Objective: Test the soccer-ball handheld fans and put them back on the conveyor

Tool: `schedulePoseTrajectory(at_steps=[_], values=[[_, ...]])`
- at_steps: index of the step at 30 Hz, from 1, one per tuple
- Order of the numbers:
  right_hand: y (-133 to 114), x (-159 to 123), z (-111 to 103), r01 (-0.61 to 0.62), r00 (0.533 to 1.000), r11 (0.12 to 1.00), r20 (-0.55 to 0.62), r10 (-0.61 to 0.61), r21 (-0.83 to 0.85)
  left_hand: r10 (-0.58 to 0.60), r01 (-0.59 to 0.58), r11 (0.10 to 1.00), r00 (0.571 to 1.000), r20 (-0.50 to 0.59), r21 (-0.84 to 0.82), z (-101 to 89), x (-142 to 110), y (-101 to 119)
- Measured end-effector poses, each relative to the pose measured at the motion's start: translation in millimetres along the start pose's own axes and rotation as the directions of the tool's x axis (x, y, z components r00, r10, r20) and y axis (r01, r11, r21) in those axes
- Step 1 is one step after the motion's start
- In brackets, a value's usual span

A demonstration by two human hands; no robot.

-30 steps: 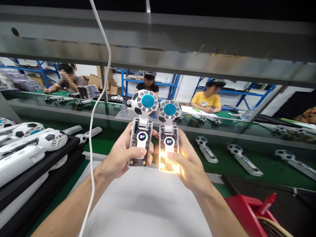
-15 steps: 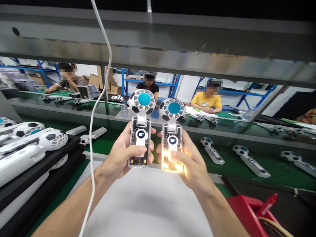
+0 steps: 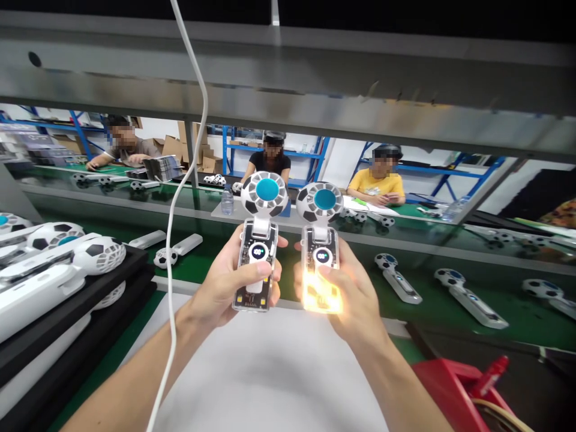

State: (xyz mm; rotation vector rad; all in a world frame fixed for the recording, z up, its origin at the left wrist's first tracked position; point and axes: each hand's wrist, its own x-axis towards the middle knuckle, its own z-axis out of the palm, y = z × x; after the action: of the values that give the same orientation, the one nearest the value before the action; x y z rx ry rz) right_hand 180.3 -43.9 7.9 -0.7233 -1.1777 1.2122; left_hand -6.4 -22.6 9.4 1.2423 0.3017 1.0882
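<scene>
My left hand (image 3: 225,279) is wrapped around the clear handle of a handheld fan (image 3: 260,228), its thumb on the white strip below the round display. A second handheld fan (image 3: 320,233) is held upright beside it by my right hand (image 3: 355,291), the thumb likewise over its front. Both fans have black-and-white football-patterned heads with blue centres, and both displays appear to read 100. Bright yellow light glows from the lower handle of the right fan; the left one shows only small unlit yellow squares. A white sheet (image 3: 270,372) lies beneath my forearms.
A white cable (image 3: 170,258) hangs down across my left forearm. Black foam trays (image 3: 135,270) with more fans are stacked at left. Several fans lie on the green conveyor belt (image 3: 351,264). At lower right is a red bin (image 3: 443,384) with a red marker (image 3: 490,377). Three people sit opposite.
Both displays went from about 60 to 100. The glow on the right fan has grown brighter. Both fans sit slightly lower and further right in view.
</scene>
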Motion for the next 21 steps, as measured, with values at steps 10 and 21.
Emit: schedulePoseTrajectory(at_steps=[10,21], values=[[5.2,3.0,-6.0,-0.014,1.000,1.000,-0.017,0.014,0.004,-0.060,0.063,0.998,0.980,-0.189,0.010,4.0,7.3,-5.1],[5.6,4.9,-7.9,0.067,0.995,0.996,-0.077,-0.071,-0.053,0.009,0.040,0.989,0.944,-0.330,0.142,2.0,10.1,-9.2]])
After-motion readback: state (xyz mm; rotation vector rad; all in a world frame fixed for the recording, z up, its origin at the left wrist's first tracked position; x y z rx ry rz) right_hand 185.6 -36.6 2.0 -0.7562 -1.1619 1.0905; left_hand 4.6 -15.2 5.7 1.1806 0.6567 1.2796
